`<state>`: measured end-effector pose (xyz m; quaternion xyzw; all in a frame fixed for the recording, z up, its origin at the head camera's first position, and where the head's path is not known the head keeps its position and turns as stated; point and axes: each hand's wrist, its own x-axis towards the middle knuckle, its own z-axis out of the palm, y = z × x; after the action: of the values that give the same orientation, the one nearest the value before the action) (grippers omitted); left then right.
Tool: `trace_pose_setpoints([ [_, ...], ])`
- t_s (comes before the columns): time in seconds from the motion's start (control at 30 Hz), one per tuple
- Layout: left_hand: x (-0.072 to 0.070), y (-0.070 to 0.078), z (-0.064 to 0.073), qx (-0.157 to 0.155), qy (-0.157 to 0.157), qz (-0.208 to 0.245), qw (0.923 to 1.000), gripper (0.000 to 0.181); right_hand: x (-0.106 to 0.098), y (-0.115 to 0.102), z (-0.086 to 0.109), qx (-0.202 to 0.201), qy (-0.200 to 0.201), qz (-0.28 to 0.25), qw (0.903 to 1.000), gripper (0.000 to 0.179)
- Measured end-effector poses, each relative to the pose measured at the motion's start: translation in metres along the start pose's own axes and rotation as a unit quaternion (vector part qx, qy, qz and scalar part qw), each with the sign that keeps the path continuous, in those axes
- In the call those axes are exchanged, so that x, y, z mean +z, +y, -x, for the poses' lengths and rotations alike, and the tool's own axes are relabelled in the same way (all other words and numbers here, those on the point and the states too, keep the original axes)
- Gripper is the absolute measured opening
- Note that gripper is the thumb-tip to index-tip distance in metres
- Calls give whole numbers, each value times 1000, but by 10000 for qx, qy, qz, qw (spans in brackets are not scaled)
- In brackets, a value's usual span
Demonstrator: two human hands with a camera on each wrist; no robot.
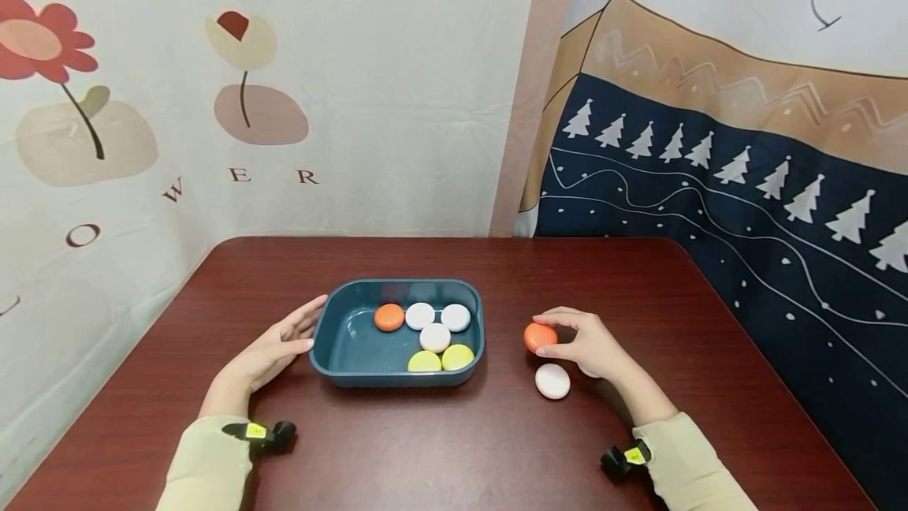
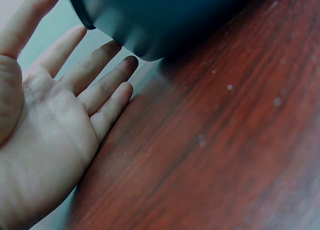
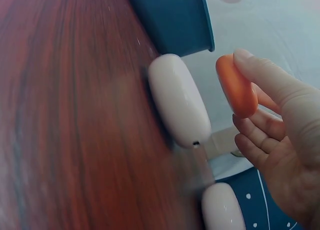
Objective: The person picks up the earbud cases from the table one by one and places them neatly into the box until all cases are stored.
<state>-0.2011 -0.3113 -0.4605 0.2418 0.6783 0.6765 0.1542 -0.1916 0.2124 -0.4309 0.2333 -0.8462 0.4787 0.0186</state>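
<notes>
A blue rectangular tray (image 1: 362, 379) stands mid-table with several glossy round discs inside: an orange disc (image 1: 388, 318), white discs, a cream disc (image 1: 435, 337) and yellow discs. At its left end my left hand (image 1: 273, 349) touches the rim with thumb and fingers extended; in the left wrist view the palm (image 2: 55, 120) faces the tray's side. Right of the tray, my right hand (image 1: 585, 344) pinches another orange disc (image 1: 541, 337) between thumb and fingers, raised off the table in the right wrist view. A pinkish-white disc (image 1: 552, 381) lies just in front of that hand.
The right wrist view shows a second pale disc (image 3: 223, 208) on the table, mostly hidden by my hand in the head view. The dark red wooden table (image 1: 426, 448) ends at printed cloth hangings (image 1: 397, 101). Each wrist wears a strapped black camera (image 1: 617, 464).
</notes>
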Motion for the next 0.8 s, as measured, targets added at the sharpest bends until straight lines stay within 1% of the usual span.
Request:
trace_pose_setpoints([
  [0.07,1,1,0,-31,41,-9,10000,69,2,-3,-1,-23,28,-68,10000,51],
  [0.17,1,1,0,-100,129,-29,9999,69,5,-6,-2,-99,80,-24,9999,51],
  [0.33,1,0,0,-145,154,-47,9998,69,10,-10,-5,-255,128,178,9994,49],
  [0.43,0,-1,0,-132,142,-83,9998,69,14,-14,-7,-283,128,187,9993,50],
  [0.57,-1,-2,0,-128,115,-93,9998,69,18,-19,-10,-173,118,56,9998,51],
  [0.8,-1,-1,0,-130,125,-88,9998,70,28,-28,-18,-226,181,-151,9995,47],
])
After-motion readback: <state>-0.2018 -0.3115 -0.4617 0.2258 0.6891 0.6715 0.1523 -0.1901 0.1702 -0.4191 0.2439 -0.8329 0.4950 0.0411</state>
